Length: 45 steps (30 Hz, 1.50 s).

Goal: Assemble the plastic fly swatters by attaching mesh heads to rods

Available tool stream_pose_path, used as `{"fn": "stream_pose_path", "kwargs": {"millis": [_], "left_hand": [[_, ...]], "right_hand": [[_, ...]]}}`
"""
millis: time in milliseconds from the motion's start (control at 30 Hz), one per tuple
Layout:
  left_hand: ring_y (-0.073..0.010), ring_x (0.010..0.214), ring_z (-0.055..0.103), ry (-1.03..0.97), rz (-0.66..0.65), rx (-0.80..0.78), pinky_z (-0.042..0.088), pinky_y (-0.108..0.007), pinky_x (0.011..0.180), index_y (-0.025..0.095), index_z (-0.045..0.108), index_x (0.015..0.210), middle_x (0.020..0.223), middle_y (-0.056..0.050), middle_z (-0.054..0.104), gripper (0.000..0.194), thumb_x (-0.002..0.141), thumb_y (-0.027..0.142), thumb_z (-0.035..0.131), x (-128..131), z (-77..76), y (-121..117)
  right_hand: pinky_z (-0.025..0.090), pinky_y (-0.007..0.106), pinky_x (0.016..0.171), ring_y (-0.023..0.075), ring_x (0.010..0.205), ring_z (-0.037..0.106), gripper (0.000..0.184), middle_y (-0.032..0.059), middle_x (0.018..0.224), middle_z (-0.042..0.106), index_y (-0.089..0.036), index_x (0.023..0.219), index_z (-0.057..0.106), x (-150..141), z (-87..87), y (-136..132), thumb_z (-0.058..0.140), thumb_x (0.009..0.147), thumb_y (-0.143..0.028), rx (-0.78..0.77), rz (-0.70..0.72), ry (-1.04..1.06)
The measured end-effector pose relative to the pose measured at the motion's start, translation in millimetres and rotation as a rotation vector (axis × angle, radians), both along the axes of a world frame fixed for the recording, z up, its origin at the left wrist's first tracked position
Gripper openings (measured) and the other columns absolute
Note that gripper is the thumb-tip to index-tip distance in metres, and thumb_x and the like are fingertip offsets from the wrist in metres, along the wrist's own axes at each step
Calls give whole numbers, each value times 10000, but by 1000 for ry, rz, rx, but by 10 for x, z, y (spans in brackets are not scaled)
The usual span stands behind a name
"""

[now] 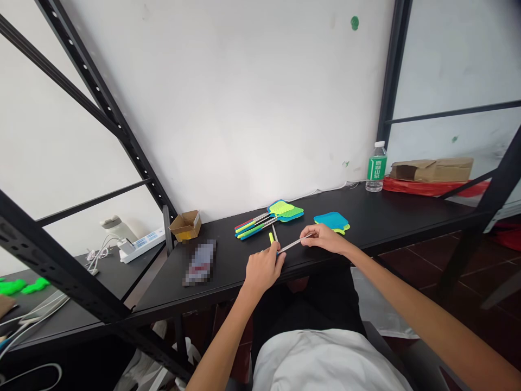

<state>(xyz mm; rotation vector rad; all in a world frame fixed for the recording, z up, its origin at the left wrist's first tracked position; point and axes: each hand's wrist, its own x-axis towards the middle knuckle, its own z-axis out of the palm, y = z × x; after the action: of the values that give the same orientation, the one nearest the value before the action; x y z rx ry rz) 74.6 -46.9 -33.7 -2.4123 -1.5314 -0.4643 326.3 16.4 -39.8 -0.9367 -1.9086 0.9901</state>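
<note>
My left hand [264, 267] is closed around one end of a thin silver fly swatter rod [290, 245]; a bit of blue shows at its fingers. My right hand [323, 239] pinches the other end, so the rod slants up to the right just above the table's front part. Behind my left fingers lies another rod with a yellow handle [271, 237], partly hidden by them. A pile of fly swatters [260, 221] with blue, green, yellow and red parts rests farther back. Beside my right hand are loose swatter heads [331, 220], blue over yellow.
On the black table [228, 239] a small open cardboard box [185, 225] stands at the left, with a pixelated flat item [201, 263] in front of it. A water bottle [376, 167] and a brown carton [433, 169] on red plastic are at the right. Black shelf posts [109, 119] flank the table.
</note>
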Motion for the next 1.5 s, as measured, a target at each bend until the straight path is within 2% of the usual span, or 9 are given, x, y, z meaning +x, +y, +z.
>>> {"fn": "stream_pose_path", "kwargs": {"millis": [300, 433, 533, 933, 1233, 1367, 1500], "left_hand": [[-201, 762, 678, -5, -38, 6, 274, -264, 544, 252, 483, 1117, 888, -12, 708, 271, 1035, 414, 282, -16, -6, 8], [-204, 753, 677, 1, -35, 13, 277, -271, 541, 249, 482, 1122, 904, -11, 710, 276, 1036, 406, 273, -14, -8, 9], [-208, 758, 677, 6, -31, 11, 284, -270, 545, 246, 482, 1122, 920, -16, 711, 282, 1036, 406, 265, -10, -3, 6], [-203, 805, 686, -1, -12, -9, 325, -267, 567, 254, 492, 1132, 934, -20, 711, 269, 1019, 434, 327, 1, 16, -10], [-199, 818, 686, 6, -14, -40, 364, -255, 598, 259, 515, 1130, 950, -28, 712, 304, 1033, 419, 275, 9, 44, -26], [-203, 815, 682, 5, -11, -45, 381, -253, 618, 254, 521, 1138, 953, -39, 710, 323, 1035, 409, 257, 14, 48, -29], [-203, 813, 681, 6, -6, -36, 383, -254, 623, 249, 528, 1130, 956, -45, 709, 339, 1036, 407, 243, 16, 41, -28]], "right_hand": [[467, 308, 694, 196, 740, 642, 267, 63, 797, 720, -178, 832, 709, -4, -18, 10, 669, 816, -441, 2, 8, -15], [465, 305, 687, 190, 734, 638, 285, 52, 802, 706, -184, 905, 701, -6, -26, 21, 697, 801, -449, -10, 5, 5], [472, 307, 714, 191, 763, 640, 320, 43, 836, 695, -191, 960, 689, -7, -18, 15, 737, 765, -441, -19, 9, 34], [458, 298, 686, 185, 725, 621, 292, 39, 770, 680, -176, 853, 697, -11, 16, -15, 710, 779, -458, 6, 10, -8], [466, 305, 688, 191, 719, 633, 291, 53, 784, 706, -180, 843, 709, -8, 3, -7, 688, 795, -466, 2, 5, -28], [476, 310, 742, 197, 792, 647, 330, 42, 863, 704, -195, 956, 688, -6, -23, 18, 742, 753, -450, -10, 21, 23], [480, 315, 769, 203, 841, 642, 303, 40, 901, 690, -195, 923, 684, -8, -24, 18, 740, 753, -440, 12, 41, 15]]}}
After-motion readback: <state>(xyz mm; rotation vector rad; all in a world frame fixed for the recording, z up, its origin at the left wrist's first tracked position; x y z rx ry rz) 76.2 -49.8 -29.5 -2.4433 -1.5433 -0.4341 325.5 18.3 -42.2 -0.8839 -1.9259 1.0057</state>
